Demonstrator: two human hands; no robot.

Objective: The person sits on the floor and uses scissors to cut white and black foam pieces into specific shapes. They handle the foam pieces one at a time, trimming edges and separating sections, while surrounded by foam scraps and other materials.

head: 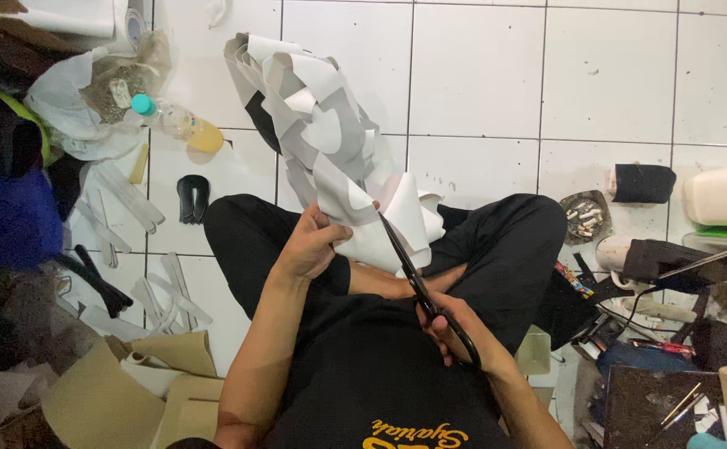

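Observation:
I sit cross-legged on a white tiled floor in black trousers. My left hand (pixel 312 243) grips a long white and grey sheet of material (pixel 322 125) that has shapes cut out of it and trails away across the tiles. My right hand (pixel 455 328) holds black scissors (pixel 413 278) by the handles. The blades point up into the white edge of the sheet, just right of my left thumb.
Cut white strips (pixel 122 199) and black pieces (pixel 193 198) lie on the tiles at left, near a plastic bottle (pixel 172 120) and brown card sheets (pixel 114 399). At right stand an ashtray (pixel 585 218), a black roll (pixel 642 183) and cluttered tools.

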